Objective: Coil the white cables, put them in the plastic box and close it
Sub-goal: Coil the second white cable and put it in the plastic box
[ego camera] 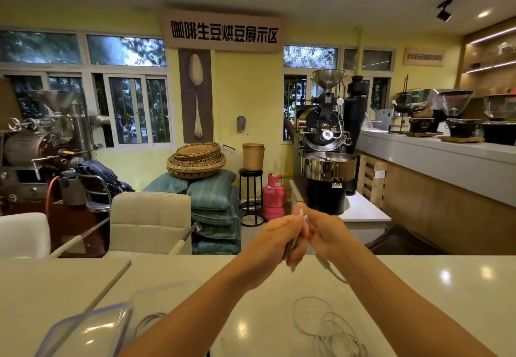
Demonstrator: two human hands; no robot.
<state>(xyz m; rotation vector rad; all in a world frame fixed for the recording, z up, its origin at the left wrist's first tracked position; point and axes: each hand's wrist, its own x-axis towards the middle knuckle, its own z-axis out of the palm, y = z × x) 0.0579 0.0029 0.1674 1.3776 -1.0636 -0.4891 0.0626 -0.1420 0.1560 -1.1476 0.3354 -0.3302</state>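
A white bench point(418, 287) holds a clear box point(83, 331) near the left and a loose cable point(326, 326) near the right. Above it, the left hand point(280, 241) and right hand point(328, 235) meet, both gripping a second cable point(303, 217). Behind stand a chair point(149, 221) and a roaster point(325, 144).

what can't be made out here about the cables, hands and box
All in the head view:
- held cable: mostly covered by the fingers of the left hand and right hand, and motion-blurred; its loops cannot be counted.
- loose cable: runs off the bottom edge.
- second coil: partly behind the left forearm.
- blue-rimmed plastic piece: cut by the bottom edge; box or lid, cannot tell.
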